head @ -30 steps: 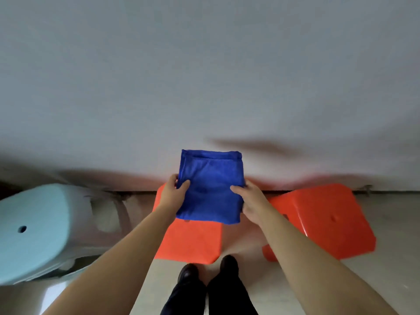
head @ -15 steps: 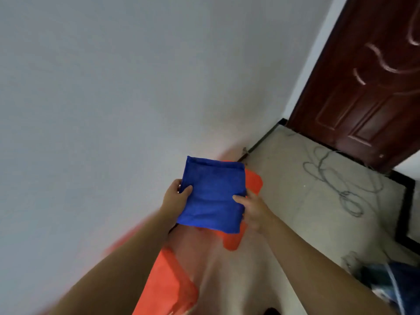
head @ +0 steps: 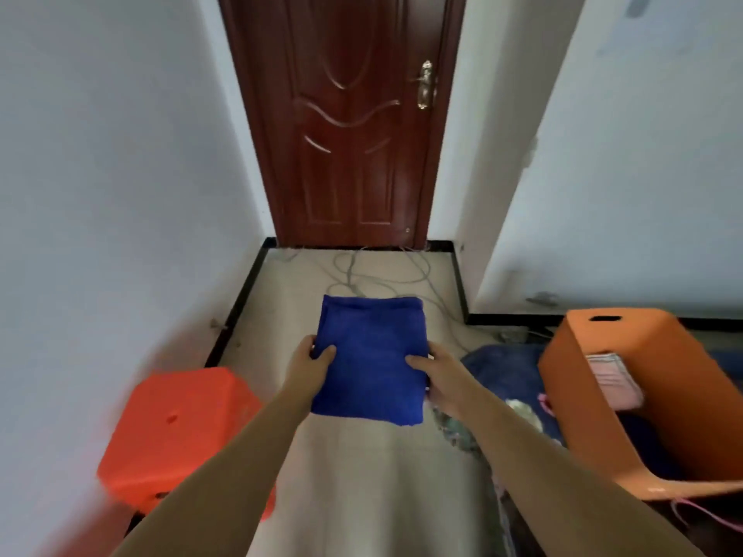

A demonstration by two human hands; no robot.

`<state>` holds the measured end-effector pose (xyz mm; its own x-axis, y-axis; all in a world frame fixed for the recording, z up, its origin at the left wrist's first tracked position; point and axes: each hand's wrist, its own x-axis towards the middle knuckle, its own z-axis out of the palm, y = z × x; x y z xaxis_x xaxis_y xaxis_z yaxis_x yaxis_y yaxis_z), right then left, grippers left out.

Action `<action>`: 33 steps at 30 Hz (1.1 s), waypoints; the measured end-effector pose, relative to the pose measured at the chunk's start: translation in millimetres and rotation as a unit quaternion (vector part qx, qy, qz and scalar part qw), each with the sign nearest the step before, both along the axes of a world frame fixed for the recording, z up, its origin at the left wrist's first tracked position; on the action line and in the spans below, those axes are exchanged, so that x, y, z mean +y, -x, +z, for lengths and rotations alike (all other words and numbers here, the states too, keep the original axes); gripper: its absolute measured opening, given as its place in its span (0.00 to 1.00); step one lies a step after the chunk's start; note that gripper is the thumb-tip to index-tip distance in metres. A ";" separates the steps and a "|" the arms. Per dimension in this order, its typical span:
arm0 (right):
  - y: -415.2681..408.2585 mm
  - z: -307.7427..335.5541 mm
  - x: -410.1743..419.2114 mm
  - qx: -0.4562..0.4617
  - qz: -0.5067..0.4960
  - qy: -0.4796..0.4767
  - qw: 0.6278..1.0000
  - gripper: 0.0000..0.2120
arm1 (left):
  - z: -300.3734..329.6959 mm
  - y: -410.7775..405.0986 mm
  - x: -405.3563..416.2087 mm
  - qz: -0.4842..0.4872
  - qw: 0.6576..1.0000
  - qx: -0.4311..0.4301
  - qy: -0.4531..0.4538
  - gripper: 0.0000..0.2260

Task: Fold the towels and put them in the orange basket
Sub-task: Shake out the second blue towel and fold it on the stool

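A folded blue towel [head: 372,355] is held flat in the air at the middle of the view. My left hand [head: 311,361] grips its left edge, thumb on top. My right hand [head: 436,373] grips its right edge the same way. The orange basket [head: 627,400] stands on the floor at the right, its opening tilted toward me. A folded pink towel [head: 613,377] lies inside it. The towel I hold is to the left of the basket and apart from it.
A red-orange plastic stool [head: 177,432] stands at the lower left by the white wall. A dark wooden door [head: 354,122] closes the far end. Grey cables [head: 362,275] lie on the tiled floor. Dark blue cloth [head: 504,367] lies beside the basket.
The view has swung to the right, from the white wall and stools to the door and the orange basket. Both hands keep the same hold on the folded blue towel.
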<state>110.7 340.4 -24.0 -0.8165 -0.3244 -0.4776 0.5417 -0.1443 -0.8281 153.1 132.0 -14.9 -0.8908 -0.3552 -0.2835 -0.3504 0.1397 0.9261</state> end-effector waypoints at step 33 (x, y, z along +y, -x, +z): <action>56.4 -168.7 451.7 -0.308 -0.511 -0.251 0.762 0.12 | -168.4 274.0 588.4 -0.624 0.742 -0.190 0.154 0.21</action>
